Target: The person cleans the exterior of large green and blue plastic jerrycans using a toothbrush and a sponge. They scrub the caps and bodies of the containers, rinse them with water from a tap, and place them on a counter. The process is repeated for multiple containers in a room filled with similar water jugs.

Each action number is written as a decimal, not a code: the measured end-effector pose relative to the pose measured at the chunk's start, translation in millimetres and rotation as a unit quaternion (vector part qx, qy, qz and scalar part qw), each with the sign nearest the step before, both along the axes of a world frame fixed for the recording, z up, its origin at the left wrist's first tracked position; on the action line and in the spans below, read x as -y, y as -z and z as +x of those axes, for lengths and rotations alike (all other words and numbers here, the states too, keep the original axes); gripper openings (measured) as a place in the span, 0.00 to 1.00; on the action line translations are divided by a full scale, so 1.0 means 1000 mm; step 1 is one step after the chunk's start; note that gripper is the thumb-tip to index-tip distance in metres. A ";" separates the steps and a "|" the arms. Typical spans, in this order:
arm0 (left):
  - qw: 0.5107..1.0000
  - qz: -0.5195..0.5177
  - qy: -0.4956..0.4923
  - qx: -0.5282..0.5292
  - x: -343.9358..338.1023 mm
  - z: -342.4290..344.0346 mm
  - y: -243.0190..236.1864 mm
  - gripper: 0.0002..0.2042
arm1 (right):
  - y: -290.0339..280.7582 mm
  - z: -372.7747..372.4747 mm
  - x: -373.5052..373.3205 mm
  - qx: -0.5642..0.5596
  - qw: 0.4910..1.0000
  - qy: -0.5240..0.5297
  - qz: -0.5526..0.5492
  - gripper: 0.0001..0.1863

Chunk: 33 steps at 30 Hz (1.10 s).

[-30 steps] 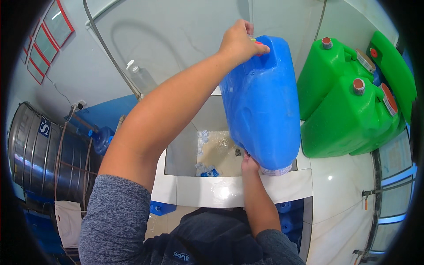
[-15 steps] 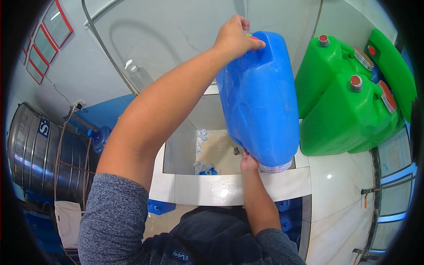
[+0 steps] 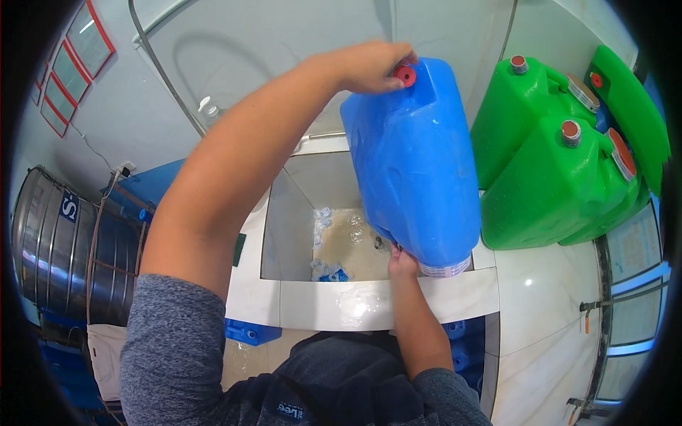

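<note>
A big blue water jug (image 3: 419, 163) is tilted over the sink, with a wide cap (image 3: 446, 268) wrapped in pale printed film at its near lower end. My left hand (image 3: 373, 65) reaches across to the jug's far top corner, fingers and thumb closed around a small red cap (image 3: 405, 76). From below, my right hand (image 3: 403, 263) grips the jug by its underside beside the wide cap. Most of those right fingers are hidden behind the jug. Beneath lies the tiled sink (image 3: 288, 220), holding crumpled pale film scraps (image 3: 321, 219) and shallow water.
Several green jugs (image 3: 547, 192) with red caps crowd the right counter (image 3: 540, 284). A ribbed steel tank (image 3: 53, 234) stands at left. Behind my left arm is a clear bottle (image 3: 209, 110). Blue containers (image 3: 252, 331) sit below the sink's front ledge (image 3: 320, 302).
My left hand has turned and dropped slightly at the red cap, whose face now shows. The jug's top has shifted a little left and down. My right hand keeps its place.
</note>
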<state>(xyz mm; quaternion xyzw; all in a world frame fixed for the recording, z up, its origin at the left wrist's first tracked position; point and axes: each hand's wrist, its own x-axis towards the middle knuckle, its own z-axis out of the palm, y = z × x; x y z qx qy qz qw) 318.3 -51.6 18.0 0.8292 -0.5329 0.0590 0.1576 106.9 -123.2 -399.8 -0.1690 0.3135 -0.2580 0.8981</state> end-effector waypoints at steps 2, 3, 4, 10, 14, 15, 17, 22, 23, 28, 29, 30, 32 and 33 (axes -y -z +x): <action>1.000 -0.006 0.006 0.008 0.000 0.002 0.004 0.22 | 0.002 0.001 0.001 -0.004 1.000 0.003 0.003 0.23; 1.000 0.003 -0.001 0.011 0.001 0.004 0.005 0.22 | 0.003 0.001 0.002 -0.004 1.000 0.003 0.005 0.24; 1.000 0.012 -0.009 0.014 0.001 0.005 0.007 0.21 | 0.002 0.000 0.002 -0.006 1.000 0.003 0.007 0.24; 1.000 0.001 0.002 -0.028 0.002 0.016 0.009 0.23 | -0.004 0.002 0.003 -0.034 0.999 -0.001 0.039 0.24; 0.998 0.008 0.030 0.045 -0.002 0.014 0.007 0.22 | -0.005 0.002 0.001 -0.017 0.999 0.003 0.032 0.25; 0.999 -0.013 0.001 0.030 -0.003 0.010 0.008 0.21 | -0.005 0.002 0.002 -0.018 0.999 0.004 0.036 0.25; 0.997 -0.059 -0.046 -0.029 -0.001 0.000 0.007 0.21 | -0.005 0.002 0.003 -0.017 0.999 0.007 0.037 0.24; 0.972 -0.173 -0.085 -0.132 0.000 -0.009 0.008 0.28 | -0.006 0.005 0.002 -0.009 1.000 -0.015 0.020 0.24; 0.971 -0.181 -0.091 -0.129 0.000 -0.008 0.008 0.29 | -0.006 0.006 0.001 -0.002 1.000 -0.019 0.014 0.23; 0.964 -0.204 -0.116 -0.128 0.000 -0.005 0.010 0.35 | -0.001 0.005 0.000 0.003 1.000 -0.030 0.007 0.24; 0.963 -0.201 -0.122 -0.133 -0.001 -0.006 0.010 0.35 | -0.001 0.004 0.000 0.006 0.999 -0.031 0.001 0.24; 0.962 -0.198 -0.127 -0.139 -0.002 -0.005 0.009 0.35 | 0.000 0.004 0.000 0.010 0.999 -0.032 -0.006 0.24; 0.962 -0.199 -0.128 -0.138 -0.003 -0.006 0.008 0.36 | 0.002 0.004 0.000 0.016 0.999 -0.031 -0.012 0.24; 0.962 -0.203 -0.124 -0.133 -0.003 -0.007 0.008 0.36 | 0.002 0.004 0.000 0.018 0.999 -0.030 -0.010 0.25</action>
